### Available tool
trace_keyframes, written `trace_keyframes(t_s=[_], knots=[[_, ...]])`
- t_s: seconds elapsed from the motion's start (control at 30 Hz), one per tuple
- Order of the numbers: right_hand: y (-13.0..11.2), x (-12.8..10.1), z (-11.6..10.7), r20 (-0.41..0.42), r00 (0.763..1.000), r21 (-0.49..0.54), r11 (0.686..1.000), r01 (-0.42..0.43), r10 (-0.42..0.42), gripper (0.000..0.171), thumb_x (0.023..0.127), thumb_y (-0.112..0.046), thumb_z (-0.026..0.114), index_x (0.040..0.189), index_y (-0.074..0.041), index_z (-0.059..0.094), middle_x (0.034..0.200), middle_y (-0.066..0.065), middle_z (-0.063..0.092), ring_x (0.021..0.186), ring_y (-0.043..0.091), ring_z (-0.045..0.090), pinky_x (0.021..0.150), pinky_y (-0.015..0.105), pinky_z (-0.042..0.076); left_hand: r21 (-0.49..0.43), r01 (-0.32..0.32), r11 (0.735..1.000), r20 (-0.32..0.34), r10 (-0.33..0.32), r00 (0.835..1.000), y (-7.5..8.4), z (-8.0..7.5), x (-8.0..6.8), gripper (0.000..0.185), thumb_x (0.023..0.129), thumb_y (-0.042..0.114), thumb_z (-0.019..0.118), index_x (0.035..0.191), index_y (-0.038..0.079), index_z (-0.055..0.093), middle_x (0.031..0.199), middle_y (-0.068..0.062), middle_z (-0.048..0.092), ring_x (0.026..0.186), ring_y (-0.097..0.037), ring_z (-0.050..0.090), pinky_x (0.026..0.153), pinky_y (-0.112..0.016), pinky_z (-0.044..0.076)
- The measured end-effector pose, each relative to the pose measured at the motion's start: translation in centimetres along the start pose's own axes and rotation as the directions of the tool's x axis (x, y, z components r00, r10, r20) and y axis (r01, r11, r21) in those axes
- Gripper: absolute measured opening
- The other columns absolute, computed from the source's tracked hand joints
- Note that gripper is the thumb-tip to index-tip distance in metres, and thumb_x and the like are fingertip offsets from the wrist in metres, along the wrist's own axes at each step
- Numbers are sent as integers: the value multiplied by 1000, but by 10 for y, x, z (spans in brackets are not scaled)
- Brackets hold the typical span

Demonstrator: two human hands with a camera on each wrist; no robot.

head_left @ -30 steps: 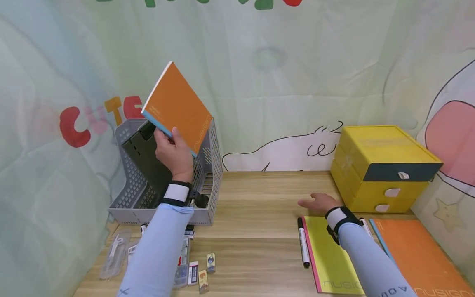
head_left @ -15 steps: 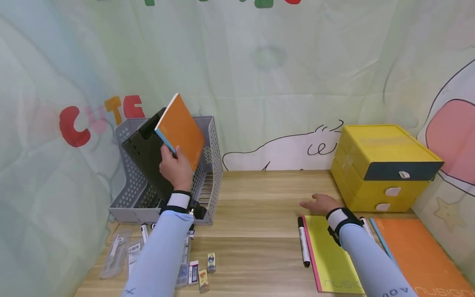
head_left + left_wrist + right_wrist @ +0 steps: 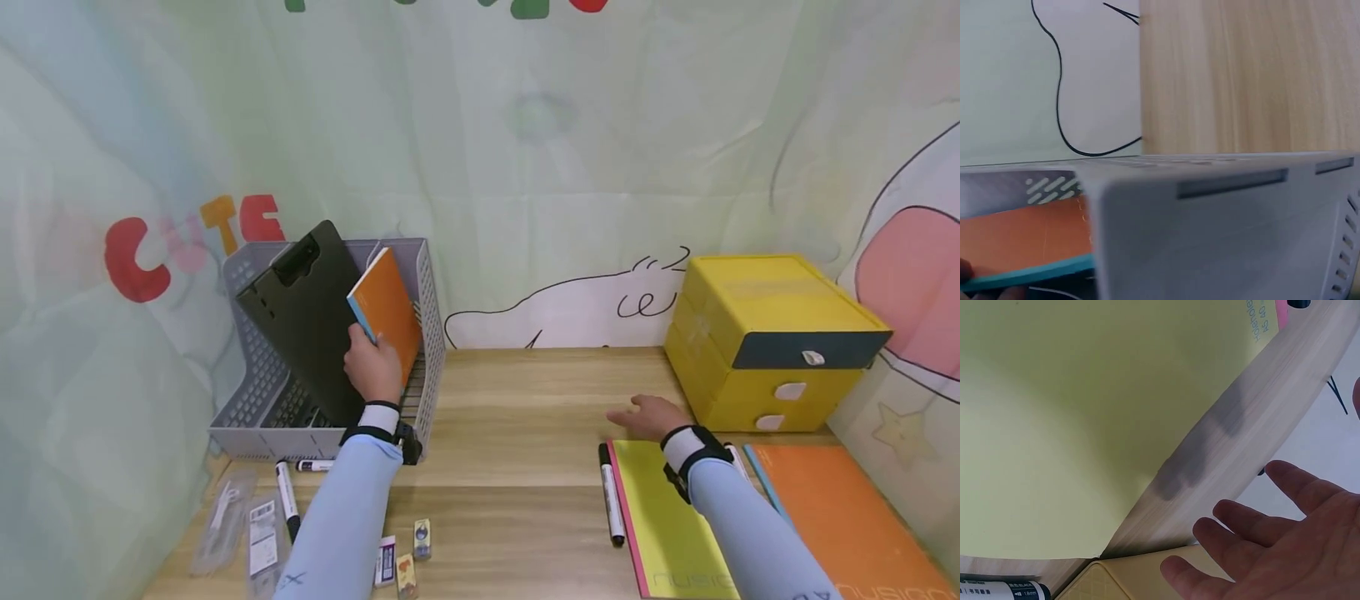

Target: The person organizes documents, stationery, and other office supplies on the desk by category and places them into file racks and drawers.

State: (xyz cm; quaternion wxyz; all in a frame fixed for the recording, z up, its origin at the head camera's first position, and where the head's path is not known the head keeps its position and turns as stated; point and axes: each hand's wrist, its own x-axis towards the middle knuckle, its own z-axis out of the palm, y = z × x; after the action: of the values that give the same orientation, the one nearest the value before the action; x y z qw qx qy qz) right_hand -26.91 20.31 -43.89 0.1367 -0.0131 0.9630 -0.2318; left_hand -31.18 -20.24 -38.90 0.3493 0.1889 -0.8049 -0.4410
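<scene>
Pale wood-grain bench (image 3: 525, 433), smooth with a soft sheen. Grey perforated plastic file tray (image 3: 427, 333), matt, smooth-walled in the left wrist view (image 3: 1222, 237). Matt black plastic clipboard (image 3: 307, 317) leaning inside. Orange paper-covered notebook with a blue spine (image 3: 386, 304), satin cover. Yellow-green notebook with a pink spine (image 3: 667, 517), flat matt paper (image 3: 1085, 425). Yellow plastic drawer box (image 3: 765, 333), smooth, faintly glossy. Thin, creased cloth backdrop (image 3: 525, 125), matt and printed.

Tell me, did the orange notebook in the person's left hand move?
Yes. The orange notebook, gripped by the left hand, has come down from above the grey file rack into it, beside the black clipboard.
</scene>
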Motion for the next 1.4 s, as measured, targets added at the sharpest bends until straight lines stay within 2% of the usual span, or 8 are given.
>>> trace_keyframes(t_s=[0.23,0.53,0.8,0.97,1.07,1.17,1.3,1.4], knots=[[4,0,4,10,1000,9,1000,2,-2,76,98,-48,56,138,16,43,138,38,46,127,53,43,104,61,36,121,117,986,133,-133,982,-22,3,-7,35,100,12,57,127,-9,52,124,-29,60,112,-46,59,94,-58,47],[9,3,-1,1,1000,-10,1000,17,-17,69,100,-40,55,137,17,43,137,38,47,127,53,44,104,60,36,139,102,985,118,-119,986,-21,-3,-5,42,98,22,63,127,-6,51,121,-28,61,109,-46,60,92,-59,48],[5,-6,-6,15,1000,-4,1000,-6,6,63,100,-32,55,139,16,41,139,37,45,127,53,43,104,61,35,110,44,993,58,-51,997,-10,-3,-2,53,99,31,62,140,3,43,134,-22,54,117,-42,55,95,-59,45],[2,-8,-6,16,1000,-16,1000,0,0,62,100,-30,57,139,16,42,138,37,47,126,52,44,104,60,36,118,-96,988,-67,104,992,3,-4,2,68,96,29,66,150,6,31,151,-20,31,138,-37,31,113,-54,26],[0,-8,-5,11,1000,-33,999,6,-5,61,99,-29,59,138,15,44,137,36,48,126,52,45,104,59,37,175,-242,954,-93,260,961,13,-5,0,65,95,28,67,148,6,35,155,-19,25,144,-35,21,118,-51,15],[-1,-5,-3,13,1000,-45,999,4,-4,61,96,-29,63,136,14,47,136,34,50,125,50,47,103,58,38,218,-383,898,-49,402,914,23,-4,-5,54,96,27,65,141,6,47,155,-19,28,144,-35,20,118,-51,13],[-1,-4,-1,23,1000,-52,999,-8,10,62,90,-30,71,134,10,52,135,32,52,120,47,51,101,58,41,223,-562,797,100,555,826,30,4,-16,39,96,22,66,129,2,58,145,-19,42,135,-36,37,111,-52,30],[1,-5,0,41,999,-48,999,-8,9,65,85,-29,76,132,10,53,134,32,53,118,46,52,100,58,41,204,-654,728,270,600,753,34,11,-26,36,95,19,68,125,0,60,135,-20,51,124,-36,48,103,-50,41]])
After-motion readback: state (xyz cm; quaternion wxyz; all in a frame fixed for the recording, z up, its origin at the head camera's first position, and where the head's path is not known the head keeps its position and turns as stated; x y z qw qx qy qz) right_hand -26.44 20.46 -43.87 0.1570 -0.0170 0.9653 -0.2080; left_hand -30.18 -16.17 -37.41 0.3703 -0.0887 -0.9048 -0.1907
